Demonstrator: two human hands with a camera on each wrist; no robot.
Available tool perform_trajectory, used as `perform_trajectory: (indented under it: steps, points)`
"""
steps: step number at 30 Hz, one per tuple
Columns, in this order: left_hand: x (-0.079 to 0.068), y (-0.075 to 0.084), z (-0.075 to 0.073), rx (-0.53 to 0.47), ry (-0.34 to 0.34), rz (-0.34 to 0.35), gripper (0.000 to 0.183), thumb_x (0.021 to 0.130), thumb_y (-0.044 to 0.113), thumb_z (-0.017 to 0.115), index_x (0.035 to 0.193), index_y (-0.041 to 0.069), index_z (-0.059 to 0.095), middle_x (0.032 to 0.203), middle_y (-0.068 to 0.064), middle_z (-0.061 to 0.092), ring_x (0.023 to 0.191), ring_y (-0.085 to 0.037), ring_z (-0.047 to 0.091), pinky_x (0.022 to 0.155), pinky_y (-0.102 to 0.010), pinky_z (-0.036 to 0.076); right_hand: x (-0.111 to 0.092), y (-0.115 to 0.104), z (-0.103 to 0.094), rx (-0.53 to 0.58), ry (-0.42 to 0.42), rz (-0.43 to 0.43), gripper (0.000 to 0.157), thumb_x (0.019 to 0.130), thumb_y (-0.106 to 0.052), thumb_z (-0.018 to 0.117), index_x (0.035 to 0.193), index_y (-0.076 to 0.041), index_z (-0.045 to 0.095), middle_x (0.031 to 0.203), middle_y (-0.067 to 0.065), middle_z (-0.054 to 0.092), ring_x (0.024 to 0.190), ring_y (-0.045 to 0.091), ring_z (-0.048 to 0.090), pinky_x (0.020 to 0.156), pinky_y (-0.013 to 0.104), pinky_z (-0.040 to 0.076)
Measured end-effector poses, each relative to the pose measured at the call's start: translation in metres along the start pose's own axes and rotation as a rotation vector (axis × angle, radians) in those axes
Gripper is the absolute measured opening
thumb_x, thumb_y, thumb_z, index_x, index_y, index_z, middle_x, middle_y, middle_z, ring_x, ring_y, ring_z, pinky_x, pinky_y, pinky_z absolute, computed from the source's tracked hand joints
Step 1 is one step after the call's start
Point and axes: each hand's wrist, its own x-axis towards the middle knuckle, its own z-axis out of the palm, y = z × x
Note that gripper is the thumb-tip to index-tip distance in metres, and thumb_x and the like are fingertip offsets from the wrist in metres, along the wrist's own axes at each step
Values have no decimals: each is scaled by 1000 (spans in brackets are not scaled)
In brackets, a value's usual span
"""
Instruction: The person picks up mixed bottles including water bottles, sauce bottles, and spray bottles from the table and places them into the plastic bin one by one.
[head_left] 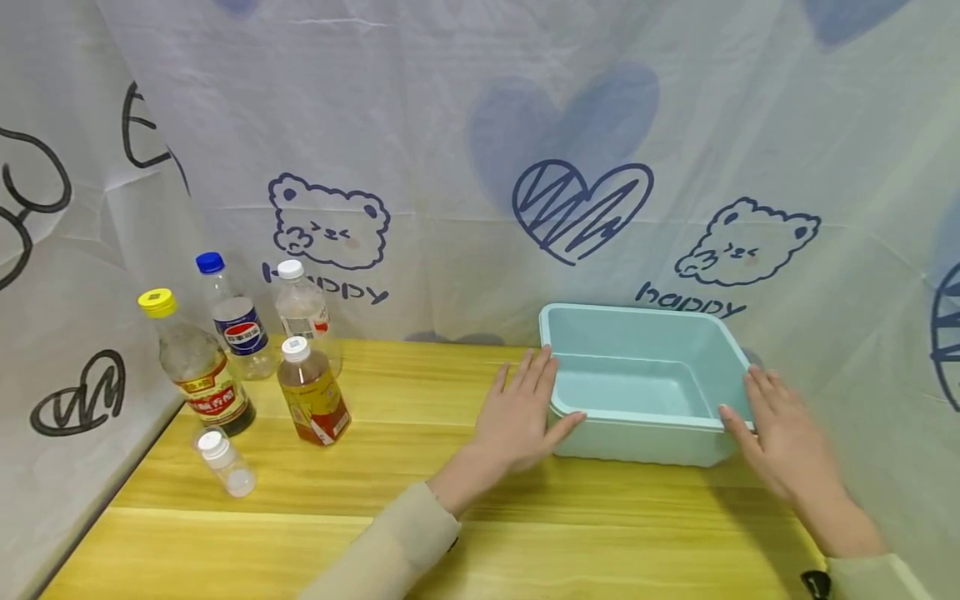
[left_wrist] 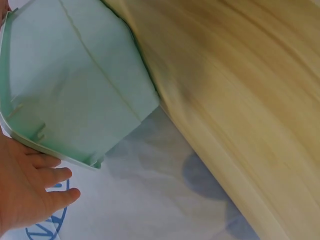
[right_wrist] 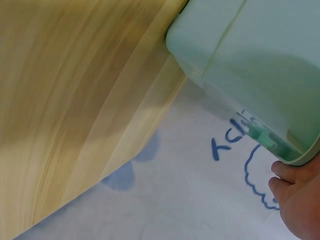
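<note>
A light teal plastic basin (head_left: 637, 442), rectangular and with nothing inside, stands upright at the back of the table, right of centre. My left hand (head_left: 517, 412) lies along its left side, fingers straight, thumb reaching over the front corner of the rim. On the opposite side my right hand (head_left: 783, 437) touches the right rim, fingers extended and thumb at the front right corner. The left wrist view shows the spread fingers (left_wrist: 57, 175) beside the basin's rim. In the right wrist view, fingertips (right_wrist: 282, 170) sit right under the rim.
At the table's left stand a yellow-capped sauce bottle (head_left: 198, 375), a blue-capped Pepsi bottle (head_left: 242, 329), a white-capped clear bottle (head_left: 303, 308), an amber drink bottle (head_left: 315, 400) and a small clear bottle (head_left: 227, 463). A printed curtain (head_left: 450, 167) hangs behind the wooden table (head_left: 375, 483).
</note>
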Motion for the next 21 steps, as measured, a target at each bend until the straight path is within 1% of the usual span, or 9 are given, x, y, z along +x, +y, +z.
perform_trajectory:
  steps: [4,6,13,17,21]
  points:
    - [-8,-12,-3,-16,18,3,89,104,72,25,166,9,20,175,-5,11,160,-26,15,128,-51,18,2,-10,2,2,12,-40,72,113,-40,38,156,16,24,165,34,19,155,49,11,129,43,-5]
    - [-12,-17,-4,-16,30,8,88,104,71,27,166,8,21,175,-5,12,160,-26,16,128,-52,18,2,-15,3,3,11,-51,72,113,-39,39,156,16,23,165,34,19,156,48,10,129,43,-6]
    - [-29,-34,-7,-20,59,19,87,105,69,30,166,8,20,174,-7,14,159,-28,18,127,-54,20,2,-36,7,2,-1,-50,74,112,-43,40,158,12,23,165,32,22,156,46,11,129,46,0]
    - [-39,-43,-9,-35,73,20,87,105,69,30,166,8,19,174,-8,14,159,-29,17,127,-55,20,3,-48,10,-5,-10,-43,76,112,-45,40,158,12,24,165,32,22,156,46,13,129,45,-1]
    - [-49,-53,-12,-39,90,21,86,106,67,31,166,7,20,174,-9,16,158,-31,20,127,-55,21,6,-62,14,-8,-2,-44,77,111,-47,41,158,11,26,165,31,24,155,47,17,129,49,5]
